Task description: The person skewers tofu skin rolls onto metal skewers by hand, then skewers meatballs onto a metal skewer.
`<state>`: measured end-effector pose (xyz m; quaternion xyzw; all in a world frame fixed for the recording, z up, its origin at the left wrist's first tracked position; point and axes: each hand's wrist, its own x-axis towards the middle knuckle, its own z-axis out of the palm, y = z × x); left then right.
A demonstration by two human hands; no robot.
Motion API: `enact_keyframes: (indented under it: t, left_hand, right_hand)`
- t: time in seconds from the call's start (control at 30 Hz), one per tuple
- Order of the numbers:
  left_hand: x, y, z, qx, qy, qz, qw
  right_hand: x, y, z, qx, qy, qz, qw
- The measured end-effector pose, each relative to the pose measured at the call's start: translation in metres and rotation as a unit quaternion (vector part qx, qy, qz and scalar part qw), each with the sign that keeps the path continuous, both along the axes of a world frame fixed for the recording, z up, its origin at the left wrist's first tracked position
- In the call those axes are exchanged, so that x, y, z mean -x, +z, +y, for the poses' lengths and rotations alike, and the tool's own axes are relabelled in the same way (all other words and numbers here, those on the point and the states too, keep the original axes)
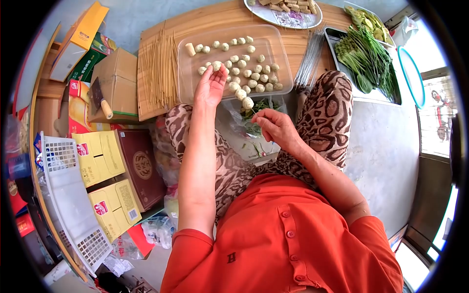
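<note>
My right hand [278,129] is closed around the lower end of a thin skewer. Three pale, green-flecked balls [247,103] are threaded on it, and its tip points up and left over the front of a clear plastic tray [188,84]. Palm up above the tray's left side, my left hand [211,87] holds one more ball [216,65] at its fingertips. Several similar balls [255,76] lie loose in the tray, along with a short tan cylindrical piece [190,49].
Bamboo sticks [159,73] lie left of the tray, metal skewers [309,56] right. A plate of brown pieces [288,18] sits behind; a tray of green vegetables [364,61] stands at right. A knife [100,99] rests against a cardboard box [115,78]. Below is a bag of greens [251,119].
</note>
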<state>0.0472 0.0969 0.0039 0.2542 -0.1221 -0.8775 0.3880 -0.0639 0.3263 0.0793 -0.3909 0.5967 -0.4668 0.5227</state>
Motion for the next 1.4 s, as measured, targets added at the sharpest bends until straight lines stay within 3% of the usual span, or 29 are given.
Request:
enact_keyframes:
  t: [0.7, 0.97, 1.4]
  left_hand:
    - [0.002, 0.007, 0.005, 0.006, 0.001, 0.014, 1.000]
    - [0.006, 0.004, 0.011, 0.075, -0.057, -0.009, 0.995]
    - [0.009, 0.012, 0.019, 0.074, -0.080, -0.015, 0.994]
  right_hand:
    - [0.000, -0.003, -0.001, 0.004, -0.012, -0.005, 1.000]
    - [0.002, -0.004, -0.001, 0.003, -0.021, -0.005, 1.000]
    - [0.004, -0.009, -0.004, 0.010, -0.036, -0.013, 0.999]
